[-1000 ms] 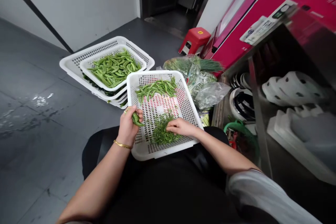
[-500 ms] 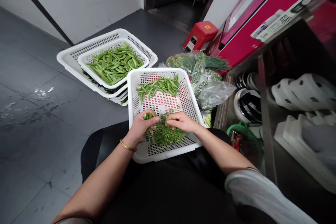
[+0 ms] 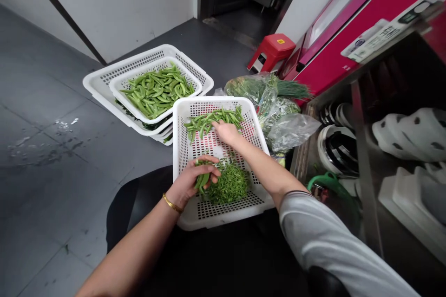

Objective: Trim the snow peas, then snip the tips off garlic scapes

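In the head view a white perforated plastic basket [image 3: 226, 218] rests on my lap. My left hand [image 3: 195, 177] is closed around a small bunch of green pea pods [image 3: 202, 181] over the basket's near left part. My right hand [image 3: 228, 133] reaches to the basket's far side, its bent fingers at a loose heap of pea pods [image 3: 200, 123]. What lies between those fingertips is hidden. Close to my left fingers, a mound of thin green trimmings [image 3: 232, 185] covers part of the basket's near half.
To the left, a smaller white basket of pods [image 3: 156, 88] sits in a larger stacked white basket [image 3: 99, 81] on the floor. Bagged greens [image 3: 275, 102] lie at the right, before a red stool [image 3: 275, 48]. Farther right stands a metal shelf [image 3: 365, 171] with white containers [image 3: 411, 134].
My right hand has moved away from my left, forward to the far heap of pods. My left hand stays near the trimmings with its pods, fingers somewhat more extended. The view has shifted slightly.
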A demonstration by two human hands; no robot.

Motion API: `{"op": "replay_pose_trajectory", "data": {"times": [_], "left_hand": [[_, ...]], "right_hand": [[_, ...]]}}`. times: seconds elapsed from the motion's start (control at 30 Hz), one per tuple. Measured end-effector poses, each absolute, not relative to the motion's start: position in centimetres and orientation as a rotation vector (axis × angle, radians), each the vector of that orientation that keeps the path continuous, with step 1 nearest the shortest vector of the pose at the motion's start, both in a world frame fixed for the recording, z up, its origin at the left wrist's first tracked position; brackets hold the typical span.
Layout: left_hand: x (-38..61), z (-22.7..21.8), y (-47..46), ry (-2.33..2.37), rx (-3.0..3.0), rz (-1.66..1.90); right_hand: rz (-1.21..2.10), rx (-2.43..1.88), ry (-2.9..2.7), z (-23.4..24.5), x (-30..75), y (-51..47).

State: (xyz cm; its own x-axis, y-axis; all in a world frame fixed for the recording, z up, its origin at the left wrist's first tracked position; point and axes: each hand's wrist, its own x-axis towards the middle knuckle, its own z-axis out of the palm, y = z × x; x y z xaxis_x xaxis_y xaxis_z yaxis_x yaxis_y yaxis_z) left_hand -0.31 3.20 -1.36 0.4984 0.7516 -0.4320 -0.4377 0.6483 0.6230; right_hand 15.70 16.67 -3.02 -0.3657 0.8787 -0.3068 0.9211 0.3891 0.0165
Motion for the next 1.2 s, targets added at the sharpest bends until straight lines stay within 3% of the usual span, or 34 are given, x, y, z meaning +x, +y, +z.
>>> {"op": "replay_pose_trajectory", "data": {"times": [0.2,0.4,0.5,0.6,0.83,0.93,1.07,1.13,1.2], "left_hand": [[-0.3,-1.6,2.9,0.795,0.471,0.702],[0.9,-2.6,2.7,0.995,0.413,0.839],[1.1,-2.9,2.5,0.976,0.409,0.847],[1.0,-2.8,2.2,0.942,0.425,0.821],[1.0,-2.5,1.6,0.845,0.508,0.753],[1.0,-2.4,1.4,0.816,0.584,0.669],[0.6,-2.0,1.4,0.799,0.639,0.601],[0.4,-1.9,1.5,0.804,0.650,0.586],[0.2,-1.9,1.6,0.811,0.657,0.578]], "right_hand": [[-0.212,1.594,2.417,-4.1,15.4,17.3],[-0.328,1.547,2.792,-1.4,17.5,6.3],[-0.514,1.359,3.075,-1.7,18.0,2.0],[-0.758,1.454,3.262,-2.2,19.0,1.0],[-0.897,1.490,3.250,-1.2,19.0,0.4],[-1.229,1.462,3.126,-0.3,18.7,-0.2],[-1.810,1.969,2.741,0.4,21.7,1.4],[-1.737,2.358,2.646,0.6,23.7,2.5],[-1.384,2.415,2.748,1.0,24.6,2.9]]}}
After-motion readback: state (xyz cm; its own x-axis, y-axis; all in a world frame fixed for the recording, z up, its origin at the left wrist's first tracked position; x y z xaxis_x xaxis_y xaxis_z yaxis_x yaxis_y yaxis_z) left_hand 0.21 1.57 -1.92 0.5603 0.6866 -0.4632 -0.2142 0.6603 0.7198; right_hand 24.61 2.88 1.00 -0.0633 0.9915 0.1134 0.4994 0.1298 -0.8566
